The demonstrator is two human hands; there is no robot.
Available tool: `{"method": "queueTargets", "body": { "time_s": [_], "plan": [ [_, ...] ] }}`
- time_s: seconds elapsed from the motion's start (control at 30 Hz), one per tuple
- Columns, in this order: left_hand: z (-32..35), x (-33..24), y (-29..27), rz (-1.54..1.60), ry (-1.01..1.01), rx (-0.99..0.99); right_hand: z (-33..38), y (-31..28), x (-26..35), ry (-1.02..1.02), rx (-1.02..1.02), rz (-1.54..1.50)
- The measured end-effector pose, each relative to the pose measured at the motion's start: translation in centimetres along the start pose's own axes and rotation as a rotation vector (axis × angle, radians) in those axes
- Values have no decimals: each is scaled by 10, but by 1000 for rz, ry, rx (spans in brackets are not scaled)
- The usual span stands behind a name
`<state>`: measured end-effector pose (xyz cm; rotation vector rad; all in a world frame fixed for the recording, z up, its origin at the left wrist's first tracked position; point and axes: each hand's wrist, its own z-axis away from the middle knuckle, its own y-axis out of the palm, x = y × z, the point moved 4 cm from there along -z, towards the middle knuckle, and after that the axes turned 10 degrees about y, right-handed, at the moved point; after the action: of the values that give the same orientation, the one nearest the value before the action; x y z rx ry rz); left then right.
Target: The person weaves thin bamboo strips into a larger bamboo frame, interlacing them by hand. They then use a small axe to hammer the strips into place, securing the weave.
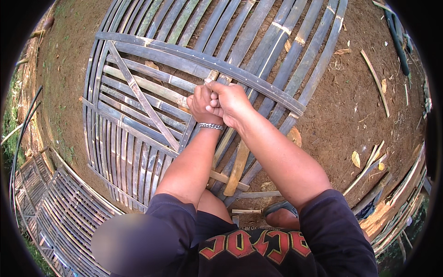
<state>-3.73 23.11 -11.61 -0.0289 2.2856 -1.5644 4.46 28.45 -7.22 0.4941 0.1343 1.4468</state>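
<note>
Hands (217,102) clenched, weathered split-bamboo lattice (138,115)

bamboo lattice panel (152,106): weathered grey slats, a few pale tan and greenish
ground (350,106): reddish-brown dirt
bracelet (211,126): silver chain links
shirt (258,249): black, red letters edged white
loose bamboo strip (236,168): light tan

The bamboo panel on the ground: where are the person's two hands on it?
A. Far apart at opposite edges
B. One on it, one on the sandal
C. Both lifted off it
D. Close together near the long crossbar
D: the left hand and the right hand touch each other, fists closed, on the bamboo panel just below its crossbar.
</note>
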Motion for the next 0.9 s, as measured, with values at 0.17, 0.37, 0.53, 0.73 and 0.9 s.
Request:
{"method": "queueTargets", "body": {
  "time_s": [0.17,0.37,0.53,0.73,0.9],
  "plan": [
    [1,2,5,17,19,5,1,-1,-1,0,42,-28],
    [-5,-8,-6,6,9,-105,32,-13,-13,-53,94,18],
    [-11,-17,-16,18,45,-166,51,-40,-41,-120,80,235],
    [-11,-15,-15,36,42,-128,72,-90,-88,-240,64,659],
    [-12,-16,-16,51,18,-138,96,-112,-97,-265,39,882]
  ]
}}
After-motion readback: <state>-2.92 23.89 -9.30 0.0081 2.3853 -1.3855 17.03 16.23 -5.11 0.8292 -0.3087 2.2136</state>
